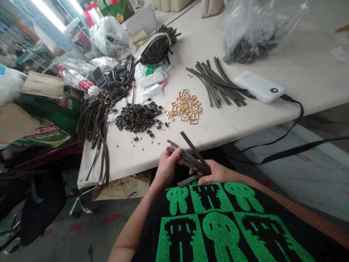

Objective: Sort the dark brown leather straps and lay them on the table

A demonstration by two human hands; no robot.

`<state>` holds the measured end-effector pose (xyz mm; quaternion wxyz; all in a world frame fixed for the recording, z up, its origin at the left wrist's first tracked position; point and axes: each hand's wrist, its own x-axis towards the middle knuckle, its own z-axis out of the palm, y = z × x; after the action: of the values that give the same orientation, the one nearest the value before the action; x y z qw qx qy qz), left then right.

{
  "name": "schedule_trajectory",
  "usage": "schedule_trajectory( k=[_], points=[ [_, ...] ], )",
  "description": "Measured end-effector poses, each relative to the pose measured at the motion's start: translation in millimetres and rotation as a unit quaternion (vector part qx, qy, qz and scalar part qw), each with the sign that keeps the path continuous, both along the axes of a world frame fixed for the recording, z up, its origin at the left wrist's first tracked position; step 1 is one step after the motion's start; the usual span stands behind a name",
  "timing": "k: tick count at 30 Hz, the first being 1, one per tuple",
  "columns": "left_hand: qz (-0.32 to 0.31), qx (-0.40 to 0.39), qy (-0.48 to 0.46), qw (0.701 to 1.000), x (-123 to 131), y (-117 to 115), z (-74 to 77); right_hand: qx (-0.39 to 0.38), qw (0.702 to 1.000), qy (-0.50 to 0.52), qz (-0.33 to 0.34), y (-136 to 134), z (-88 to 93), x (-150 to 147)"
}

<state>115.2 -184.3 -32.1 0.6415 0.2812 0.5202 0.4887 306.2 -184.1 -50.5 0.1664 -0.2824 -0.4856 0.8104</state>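
L hand point(168, 163) pinched dk. strips point(191, 158) near tips, R hand point(214, 171) gripped them lower; gold buckles point(187, 105) lay beyond fingers. Step apptly. strip-sorting; next move prob. called for light L pinch, firm R.

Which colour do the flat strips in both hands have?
The flat strips are dark olive-grey, clearest in the head view.

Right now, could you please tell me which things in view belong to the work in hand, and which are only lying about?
Seem to belong to the work:
dark strips held in left hand and right hand
loose pile of strips
gold-coloured metal frames
small dark loops

Seem just lying about:
white device
plastic bottle
green carton
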Motion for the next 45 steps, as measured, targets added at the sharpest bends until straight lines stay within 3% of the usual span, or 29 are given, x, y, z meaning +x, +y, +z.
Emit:
schedule_trajectory(
  k=[7,15,22,30,37,45],
  points=[
    [-0.031,0.024,0.045,0.998,0.8,-7.4,-2.9,0.033,0.985,-0.022,-0.17,-3.5,-5.3,1.9],
    [-0.105,0.051,0.111,0.987,11.2,-9.6,7.8,0.052,0.988,-0.054,-0.136,1.5,-1.9,-0.1],
    [-0.014,0.096,0.146,0.984,5.0,-9.5,5.5,-0.035,0.979,0.037,-0.198,-2.9,-16.3,-3.8],
    [-0.081,0.023,0.059,0.995,16.0,-9.1,-3.1,-0.091,0.969,0.121,-0.194,-2.8,-21.1,-5.2],
    [-0.019,0.064,0.044,0.997,17.2,-8.8,-3.2,-0.109,0.96,0.15,-0.211,-1.6,-20.3,-1.9],
    [-0.035,0.061,0.003,0.998,14.9,-11.6,-8.6,-0.133,0.965,0.15,-0.172,-3.1,-12.1,-0.4]
  ],
)
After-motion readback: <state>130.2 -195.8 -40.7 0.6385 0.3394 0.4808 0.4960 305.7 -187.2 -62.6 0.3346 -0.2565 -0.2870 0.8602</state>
